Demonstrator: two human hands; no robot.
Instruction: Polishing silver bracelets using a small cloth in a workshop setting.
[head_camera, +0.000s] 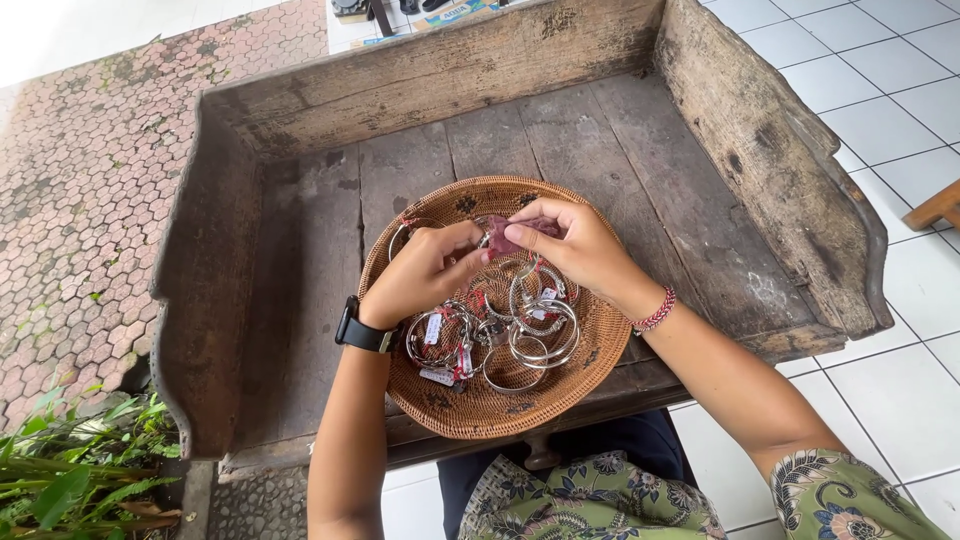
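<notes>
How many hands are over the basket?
2. The left hand is over the woven basket's upper middle, the right hand just beside it; both pinch a small pink cloth between them.

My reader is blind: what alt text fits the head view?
Both hands, left and right, pinch a small pink cloth over a round woven basket of silver bangles. The basket sits in a worn wooden tray.

A woven basket (590, 375) sits near the front edge of a wooden tray (300, 230), bangles (520, 330) heaped in it, both hands (500, 255) meeting over its far side, plants (70, 470) at near left.
</notes>
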